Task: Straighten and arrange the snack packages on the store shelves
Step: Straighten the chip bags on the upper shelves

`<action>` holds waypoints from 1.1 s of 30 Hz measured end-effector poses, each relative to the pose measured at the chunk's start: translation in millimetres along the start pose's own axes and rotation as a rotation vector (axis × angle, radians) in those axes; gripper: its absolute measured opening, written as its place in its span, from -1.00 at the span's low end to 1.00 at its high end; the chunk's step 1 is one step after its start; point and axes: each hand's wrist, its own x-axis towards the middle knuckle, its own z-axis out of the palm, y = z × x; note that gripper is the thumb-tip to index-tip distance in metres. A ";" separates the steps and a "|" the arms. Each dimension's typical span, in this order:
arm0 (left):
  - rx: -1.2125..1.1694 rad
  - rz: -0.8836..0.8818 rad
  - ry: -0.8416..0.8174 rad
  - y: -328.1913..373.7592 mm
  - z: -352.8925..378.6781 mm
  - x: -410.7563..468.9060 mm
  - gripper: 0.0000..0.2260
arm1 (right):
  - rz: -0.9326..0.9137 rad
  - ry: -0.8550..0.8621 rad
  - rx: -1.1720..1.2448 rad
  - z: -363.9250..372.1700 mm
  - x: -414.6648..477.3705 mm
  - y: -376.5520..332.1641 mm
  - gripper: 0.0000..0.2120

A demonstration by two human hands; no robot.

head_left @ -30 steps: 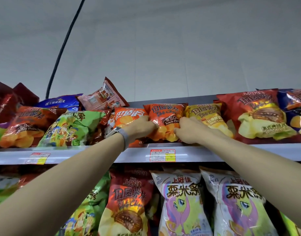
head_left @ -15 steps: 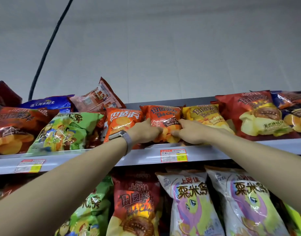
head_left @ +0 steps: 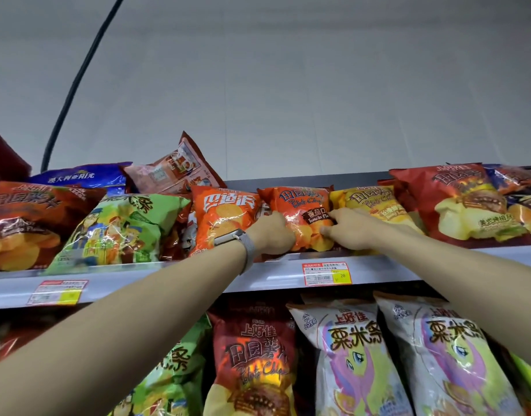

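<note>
While the task is judged only part done, stock stands as follows.

Lower shelf, nearest: red chip bag (head_left: 255, 355) and white corn-stick bags (head_left: 357, 352) stand upright, faces forward, apparently in order.

Upper shelf (head_left: 183, 282), front edge, middle: tomato bag (head_left: 300, 210) sits above the price label (head_left: 325, 274), held at both sides. The left hand (head_left: 271, 235) has its fingers curled round the bag's lower left edge. The right hand (head_left: 348, 232) has its fingers curled at the right edge. The thumbs are hidden, so each hold is probably a pinch.

Flanking, touching: orange bag (head_left: 225, 217) on the left, yellow bag (head_left: 369, 199) on the right, both facing out.

Towards the left end: green bag (head_left: 123, 229) slumped and overlapping its neighbours, not yet straightened.

Rear of shelf: pink bag (head_left: 177, 169) tilted on a corner, blue bag (head_left: 81, 177) beside it. Both are left to do.
</note>
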 end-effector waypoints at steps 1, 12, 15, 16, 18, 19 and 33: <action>0.007 0.006 0.009 -1.6 1.1 -0.9 -0.58 | 0.007 -0.007 -0.015 -0.3 -0.8 -2.5 -0.62; 0.111 0.147 0.095 -10.3 -32.9 -45.7 -0.74 | -0.142 0.338 -0.262 -18.8 -36.0 -59.1 -0.47; 0.211 0.170 0.175 -24.0 -55.0 -67.6 -0.73 | -0.266 0.330 -0.245 -16.0 -41.7 -95.9 -0.59; 0.235 0.150 0.183 -31.9 -64.1 -73.8 -0.72 | -0.282 0.303 -0.223 -12.8 -42.2 -108.2 -0.61; 0.280 0.100 0.177 -51.7 -83.6 -88.4 -0.70 | -0.305 0.238 -0.189 -4.9 -42.0 -133.8 -0.63; 0.303 0.085 0.177 -63.3 -92.8 -96.2 -0.69 | -0.325 0.216 -0.173 -1.0 -42.5 -148.1 -0.64; 0.366 -0.303 0.491 -237.6 -221.7 -198.2 -0.53 | -0.333 -0.109 0.238 59.0 -26.4 -310.0 -0.49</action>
